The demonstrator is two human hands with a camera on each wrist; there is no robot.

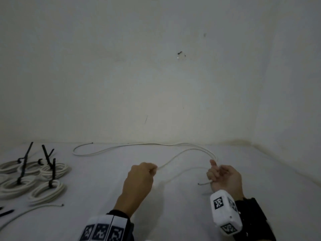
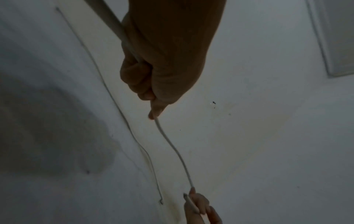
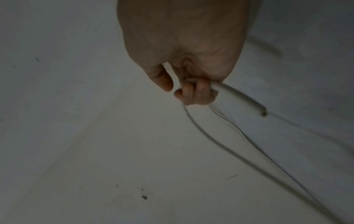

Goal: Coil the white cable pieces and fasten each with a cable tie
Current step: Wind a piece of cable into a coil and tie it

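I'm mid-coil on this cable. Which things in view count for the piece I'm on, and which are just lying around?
In hand:
- white cable, loose on the surface
- left hand, gripping it
- right hand, holding loops and the cut end

Lying about:
- tied coils with black cable ties, far left
- another loose cable piece, near left
- spare black ties at the left edge

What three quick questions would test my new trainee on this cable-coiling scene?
1. True or false: the left hand is empty.
2. Which hand holds the cable near its bare end: A left, B right?
3. Fill in: the tied coils lie on the person's ____ side.

Key: 1 false, it grips the cable; 2 B; 3 left.
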